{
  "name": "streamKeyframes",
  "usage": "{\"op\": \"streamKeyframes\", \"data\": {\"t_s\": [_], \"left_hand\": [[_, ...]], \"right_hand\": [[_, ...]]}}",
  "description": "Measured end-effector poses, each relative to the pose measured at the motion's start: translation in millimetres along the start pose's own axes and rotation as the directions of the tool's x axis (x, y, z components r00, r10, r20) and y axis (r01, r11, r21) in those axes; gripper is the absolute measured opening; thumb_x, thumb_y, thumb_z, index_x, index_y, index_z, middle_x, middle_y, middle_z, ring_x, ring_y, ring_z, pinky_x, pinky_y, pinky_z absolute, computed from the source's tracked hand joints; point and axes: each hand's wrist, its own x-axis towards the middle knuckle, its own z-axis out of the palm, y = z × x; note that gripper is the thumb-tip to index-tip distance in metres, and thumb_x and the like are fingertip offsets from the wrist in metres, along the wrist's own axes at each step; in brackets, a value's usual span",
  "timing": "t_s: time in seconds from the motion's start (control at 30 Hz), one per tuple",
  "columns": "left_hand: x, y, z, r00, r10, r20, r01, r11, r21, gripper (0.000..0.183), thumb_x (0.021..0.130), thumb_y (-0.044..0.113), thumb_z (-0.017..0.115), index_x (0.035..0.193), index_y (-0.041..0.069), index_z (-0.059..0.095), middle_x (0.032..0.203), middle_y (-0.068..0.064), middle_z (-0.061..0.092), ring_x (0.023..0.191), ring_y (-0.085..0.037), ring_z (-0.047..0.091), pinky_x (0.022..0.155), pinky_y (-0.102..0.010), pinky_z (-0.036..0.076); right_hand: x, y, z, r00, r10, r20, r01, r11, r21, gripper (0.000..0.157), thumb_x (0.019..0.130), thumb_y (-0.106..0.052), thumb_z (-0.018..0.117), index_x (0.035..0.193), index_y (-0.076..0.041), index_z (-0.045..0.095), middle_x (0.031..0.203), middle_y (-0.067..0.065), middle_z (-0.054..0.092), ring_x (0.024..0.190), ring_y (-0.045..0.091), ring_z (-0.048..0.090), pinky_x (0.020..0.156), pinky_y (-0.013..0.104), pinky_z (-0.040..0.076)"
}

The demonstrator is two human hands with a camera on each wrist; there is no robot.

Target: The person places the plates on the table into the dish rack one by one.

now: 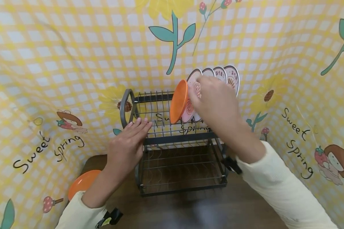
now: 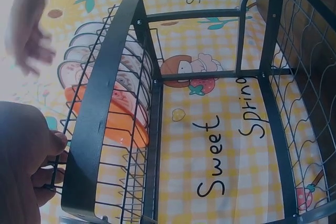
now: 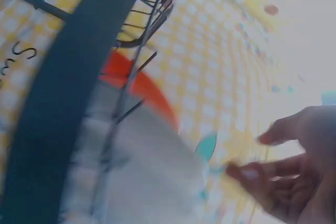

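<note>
A dark metal dish rack [image 1: 177, 138] stands against the patterned cloth. Several white-rimmed patterned plates [image 1: 232, 79] stand on edge in its upper tier. An orange plate [image 1: 179, 101] stands upright at their left end; it also shows through the wires in the left wrist view. My left hand [image 1: 126, 143] holds the rack's upper front edge near its left end, fingertips bent over the wire in the left wrist view. My right hand [image 1: 218, 98] is above the plates, and in the right wrist view its parted fingers [image 3: 281, 169] hold nothing and are apart from the plates.
Another orange dish [image 1: 83, 183] lies at the lower left, partly behind my left forearm. The rack's lower tier [image 1: 183, 165] has wavy wires. Yellow-checked cloth [image 1: 74, 63] surrounds the rack at the back and sides, above a dark wooden surface [image 1: 195, 206].
</note>
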Motion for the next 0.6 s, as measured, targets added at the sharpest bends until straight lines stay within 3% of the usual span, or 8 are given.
{"op": "streamKeyframes", "data": {"t_s": [0.07,0.13,0.17,0.23,0.33,0.47,0.57,0.6], "left_hand": [[0.0,0.6,2.1,1.0,0.0,-0.011,0.0,1.0,-0.002,0.035,0.09,0.004,0.064,0.123,0.013,0.067,0.122,-0.008,0.066,0.114,-0.025,0.063,0.098,-0.043,0.052],[-0.1,0.9,3.4,1.0,0.0,-0.021,0.0,1.0,0.001,0.035,0.09,0.004,0.064,0.123,0.013,0.068,0.122,-0.008,0.066,0.113,-0.025,0.064,0.098,-0.042,0.052],[-0.2,0.9,3.5,1.0,0.0,-0.024,0.0,1.0,0.002,0.035,0.089,0.003,0.064,0.122,0.013,0.068,0.122,-0.008,0.066,0.113,-0.025,0.064,0.098,-0.042,0.052],[-0.2,0.9,3.7,1.0,-0.002,-0.025,0.002,1.0,0.003,0.034,0.09,0.003,0.064,0.122,0.013,0.068,0.122,-0.008,0.065,0.113,-0.024,0.063,0.098,-0.042,0.052],[-0.2,0.6,3.9,1.0,-0.003,-0.027,0.003,1.0,0.004,0.033,0.091,0.004,0.063,0.123,0.013,0.067,0.123,-0.008,0.065,0.114,-0.024,0.063,0.099,-0.042,0.052],[-0.9,0.6,4.5,1.0,-0.001,-0.031,0.001,1.0,0.004,0.034,0.091,0.003,0.063,0.123,0.012,0.067,0.122,-0.008,0.065,0.114,-0.024,0.063,0.099,-0.042,0.052],[-1.4,1.0,4.6,1.0,-0.001,-0.023,0.001,1.0,0.01,0.034,0.092,0.003,0.06,0.124,0.012,0.066,0.123,-0.008,0.065,0.116,-0.023,0.062,0.101,-0.041,0.05],[-1.4,0.9,4.6,1.0,-0.001,-0.02,0.001,1.0,0.013,0.034,0.092,0.003,0.06,0.125,0.012,0.066,0.123,-0.008,0.064,0.117,-0.023,0.061,0.102,-0.041,0.05]], "right_hand": [[-16,24,-0.8,0.985,-0.039,-0.168,0.048,0.998,0.049,0.03,0.097,-0.025,0.051,0.095,-0.002,0.069,0.073,0.009,0.065,0.06,0.024,0.056,0.049,0.033,0.044],[-31,47,0.6,0.951,-0.054,-0.306,0.085,0.992,0.09,0.027,0.096,-0.021,0.053,0.092,-0.001,0.071,0.073,0.009,0.067,0.058,0.022,0.057,0.049,0.03,0.043],[-37,59,2.4,0.93,-0.052,-0.364,0.095,0.99,0.1,0.026,0.095,-0.02,0.054,0.09,-0.001,0.071,0.073,0.01,0.067,0.057,0.022,0.057,0.049,0.029,0.042],[-49,82,4.7,0.913,-0.044,-0.406,0.092,0.991,0.1,0.025,0.095,-0.021,0.056,0.09,-0.001,0.07,0.073,0.01,0.066,0.057,0.02,0.056,0.051,0.026,0.039],[-65,111,10.1,0.923,-0.014,-0.385,0.059,0.993,0.106,0.023,0.094,-0.022,0.06,0.091,-0.001,0.07,0.076,0.01,0.064,0.061,0.018,0.055,0.056,0.022,0.037],[-83,140,17.5,0.97,-0.017,-0.242,0.047,0.992,0.118,0.019,0.09,-0.02,0.067,0.096,-0.002,0.07,0.082,0.008,0.063,0.07,0.019,0.058,0.062,0.022,0.042],[-93,152,24.5,0.987,-0.081,-0.137,0.096,0.989,0.11,0.025,0.087,-0.02,0.072,0.104,-0.003,0.069,0.092,0.009,0.067,0.079,0.022,0.063,0.067,0.028,0.05],[-96,154,27.4,0.986,-0.116,-0.117,0.128,0.986,0.109,0.028,0.085,-0.02,0.074,0.107,-0.003,0.069,0.098,0.009,0.068,0.074,0.02,0.063,0.065,0.027,0.05]]}}
